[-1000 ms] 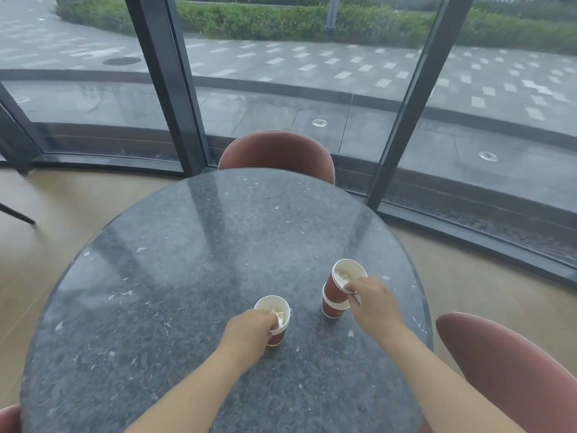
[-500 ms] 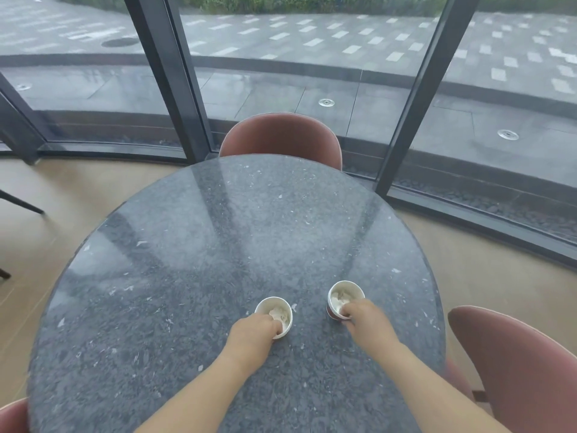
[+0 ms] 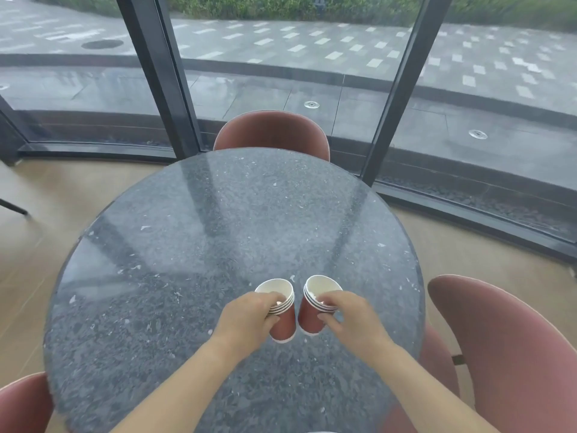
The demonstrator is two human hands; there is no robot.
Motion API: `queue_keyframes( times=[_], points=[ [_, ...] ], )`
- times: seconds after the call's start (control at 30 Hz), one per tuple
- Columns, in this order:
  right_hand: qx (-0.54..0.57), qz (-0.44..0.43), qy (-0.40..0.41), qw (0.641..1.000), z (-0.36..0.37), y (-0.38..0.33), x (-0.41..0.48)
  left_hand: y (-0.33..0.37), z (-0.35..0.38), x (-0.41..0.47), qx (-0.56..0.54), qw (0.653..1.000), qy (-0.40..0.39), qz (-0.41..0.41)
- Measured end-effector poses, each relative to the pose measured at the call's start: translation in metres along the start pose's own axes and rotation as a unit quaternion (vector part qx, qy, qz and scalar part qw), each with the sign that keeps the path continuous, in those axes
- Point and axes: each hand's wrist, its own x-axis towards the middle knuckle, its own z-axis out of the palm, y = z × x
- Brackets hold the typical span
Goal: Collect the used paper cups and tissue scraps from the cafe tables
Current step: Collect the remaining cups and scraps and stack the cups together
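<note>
Two stacks of red paper cups sit side by side just off table centre toward 4 o'clock: L stack (image 3: 283, 323) and R stack (image 3: 309, 317), each several cups nested, rims showing as tight white rings. They are just beside each other, w/ only a thin strip of table showing btwn the walls. Both long axes run roughly 12–6, mouths to the far side and bases toward the person. L stack's mouth leans a touch to 11, R stack's to 1, so the bases sit closer than the rims. Both look tipped and prob. clear of the stone, though base contact can't be told. Something pale lies inside R stack, poss. tissue, too small to be sure. L hand (image 3: 248, 317) grips L stack from its 7 o'clock side, fingers hooked over the near rim, thumb on the red wall. R hand (image 3: 352, 323) holds R stack from its 5 o'clock side the same way, fingertips in the mouth, thumb on the wall. Each hand is on its own stack, so neither is nearer. If the next move is to nest the two into one, which is a guess, it turns on this: the mouths are level and abreast, so one base would have to rise above the other's rim and cross that thin gap. The round dark stone table (image 3: 218, 229) has red chairs at 12 (image 3: 271, 132), 4 (image 3: 505, 339) and 7 (image 3: 22, 401).
</note>
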Motion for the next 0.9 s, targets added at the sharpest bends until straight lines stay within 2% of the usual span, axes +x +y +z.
queue_keyframes(
  times=[0.17, 0.27, 0.43, 0.7, 0.9],
  points=[
    [0.007, 0.023, 0.065, 0.998, -0.012, -0.025, -0.065, 0.018, 0.009, -0.036, -0.076, 0.995, 0.021, 0.069],
    [-0.027, 0.022, 0.096, 0.995, -0.019, -0.037, -0.100, 0.032, 0.017, -0.055, -0.118, 0.985, 0.025, 0.121],
    [-0.065, 0.070, 0.139, 0.986, -0.028, -0.052, -0.140, 0.050, 0.020, -0.072, -0.146, 0.972, 0.033, 0.180],
    [-0.069, 0.102, 0.212, 0.969, -0.048, -0.065, -0.185, 0.091, 0.011, -0.087, -0.160, 0.960, 0.000, 0.229],
    [-0.070, 0.126, 0.258, 0.955, -0.079, -0.059, -0.242, 0.149, 0.017, -0.103, -0.136, 0.947, -0.036, 0.287]
  ],
)
